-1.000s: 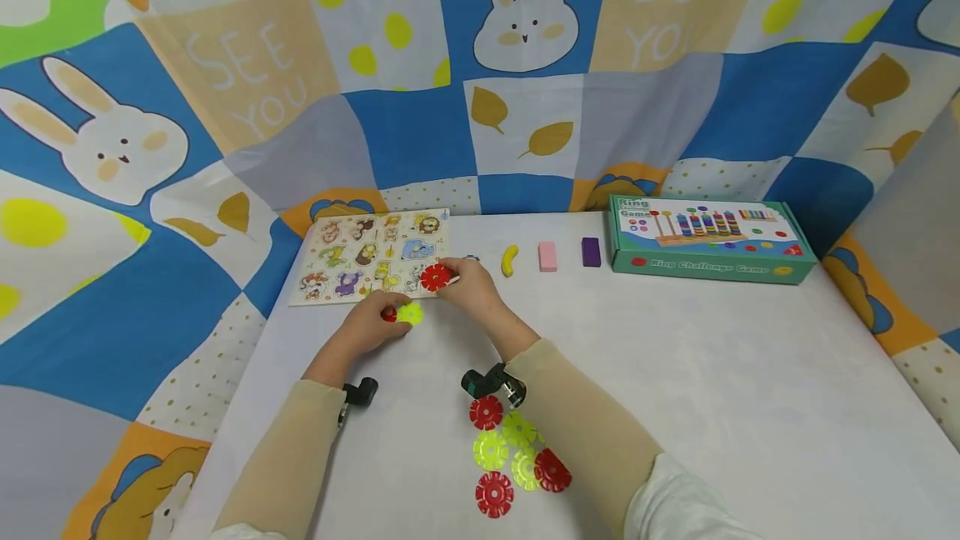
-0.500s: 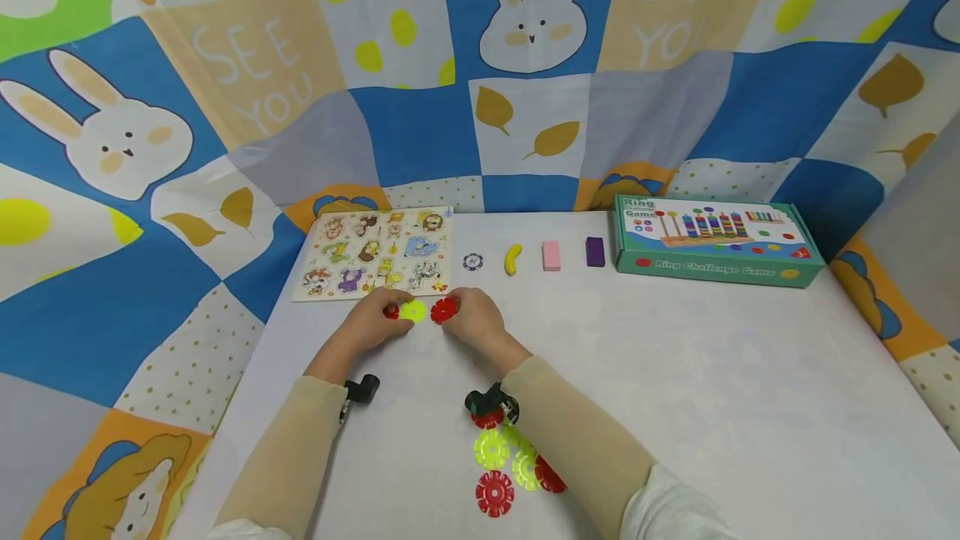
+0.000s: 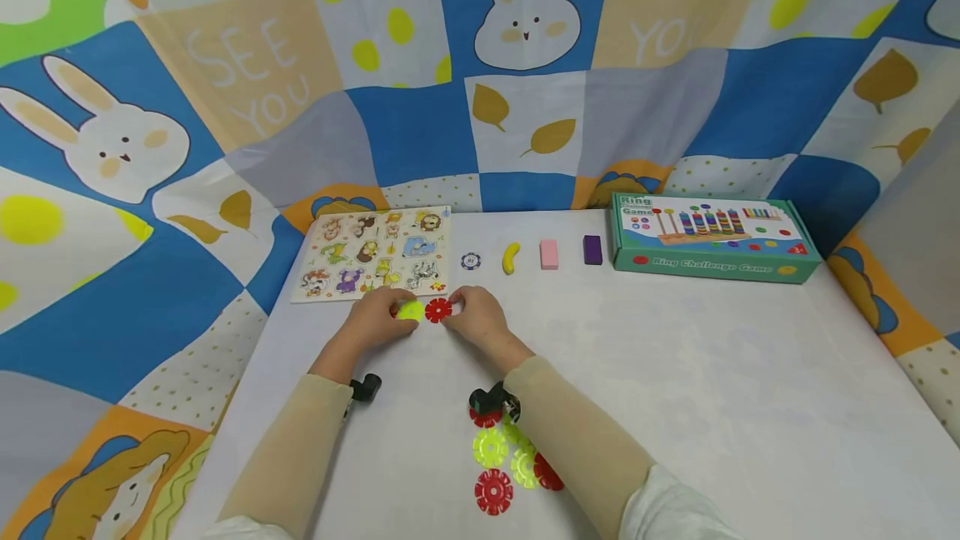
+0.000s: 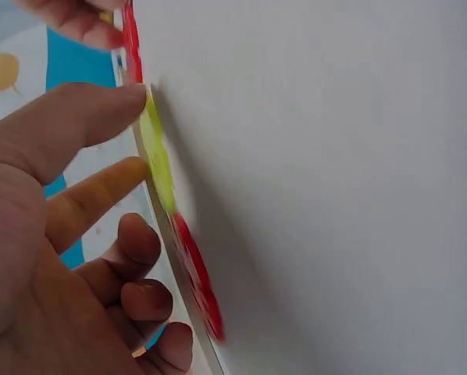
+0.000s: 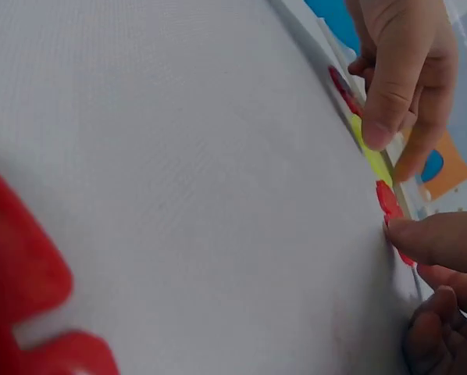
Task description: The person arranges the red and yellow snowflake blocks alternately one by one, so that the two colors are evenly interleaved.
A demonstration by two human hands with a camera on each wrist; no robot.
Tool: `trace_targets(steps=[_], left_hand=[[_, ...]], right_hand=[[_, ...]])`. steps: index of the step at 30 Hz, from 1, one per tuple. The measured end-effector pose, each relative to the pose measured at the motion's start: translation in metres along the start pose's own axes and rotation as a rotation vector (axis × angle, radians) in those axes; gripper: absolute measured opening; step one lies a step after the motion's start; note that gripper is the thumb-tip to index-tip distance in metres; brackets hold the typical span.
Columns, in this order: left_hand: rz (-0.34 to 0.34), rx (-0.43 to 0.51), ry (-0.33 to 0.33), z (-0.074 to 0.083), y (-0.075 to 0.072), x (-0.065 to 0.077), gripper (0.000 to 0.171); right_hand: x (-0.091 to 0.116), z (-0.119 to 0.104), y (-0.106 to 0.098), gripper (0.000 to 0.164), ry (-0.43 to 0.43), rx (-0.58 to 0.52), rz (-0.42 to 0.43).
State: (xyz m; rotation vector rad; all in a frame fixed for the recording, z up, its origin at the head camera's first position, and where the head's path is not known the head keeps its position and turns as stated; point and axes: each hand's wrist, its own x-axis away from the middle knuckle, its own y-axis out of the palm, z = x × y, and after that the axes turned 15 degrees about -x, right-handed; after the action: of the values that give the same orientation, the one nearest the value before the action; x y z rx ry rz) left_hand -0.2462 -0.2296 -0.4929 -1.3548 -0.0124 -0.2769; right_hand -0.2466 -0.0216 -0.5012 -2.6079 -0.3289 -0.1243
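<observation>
Two bare hands work nearly together just in front of the animal board [image 3: 405, 262], each clamped on a toy disc. The left hand [image 3: 373, 318] pinches a yellow-green disc [image 3: 410, 312] between thumb and finger; the right hand [image 3: 480, 317] grips a red disc [image 3: 438, 311] by its edge. With a second red disc [image 4: 197, 275] (mostly masked by the left hand in the head view), they form a row of three whose long axis runs left to right along the board's near edge, faces turned up. Whether the rims interlock or merely meet cannot be told.

The held discs are thin, round and brightly coloured, with notched, petal-like rims.

Right of the board, and closer to the person, sits a loose group of red discs [image 3: 493, 492] and yellow-green discs [image 3: 491, 447], partly covered by the right sleeve [image 3: 581, 423]. Extending right from the board across the white desk [image 3: 712, 398] stand a round chip [image 3: 470, 261], a yellow banana [image 3: 510, 259], a pink block [image 3: 549, 254], a purple block [image 3: 592, 250] and a green "Ring Challenge Game" box [image 3: 712, 240]. Behind the board hangs a rabbit-printed cloth [image 3: 528, 123].
</observation>
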Motion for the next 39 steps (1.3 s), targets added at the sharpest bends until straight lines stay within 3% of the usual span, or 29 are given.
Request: trace_targets(steps=[5, 17, 23, 32, 39], left_hand=[[0.013, -0.019, 0.057, 0.017, -0.001, -0.005, 0.048], [-0.044, 0.034, 0.02, 0.022, 0.006, -0.012, 0.049], [-0.058, 0.015, 0.027, 0.023, 0.008, -0.011, 0.048], [-0.055, -0.003, 0.045, 0.022, 0.009, -0.011, 0.048], [-0.051, -0.004, 0.046, 0.024, 0.011, -0.013, 0.048]], right_hand=[[0.0, 0.002, -0.005, 0.034, -0.018, -0.083, -0.041], [0.016, 0.011, -0.022, 0.028, 0.002, -0.232, -0.145], [0.051, 0.011, -0.049, 0.027, 0.022, -0.239, -0.262], [0.115, 0.025, -0.089, 0.029, -0.046, -0.165, -0.354], [0.154, 0.047, -0.09, 0.039, -0.08, -0.003, -0.37]])
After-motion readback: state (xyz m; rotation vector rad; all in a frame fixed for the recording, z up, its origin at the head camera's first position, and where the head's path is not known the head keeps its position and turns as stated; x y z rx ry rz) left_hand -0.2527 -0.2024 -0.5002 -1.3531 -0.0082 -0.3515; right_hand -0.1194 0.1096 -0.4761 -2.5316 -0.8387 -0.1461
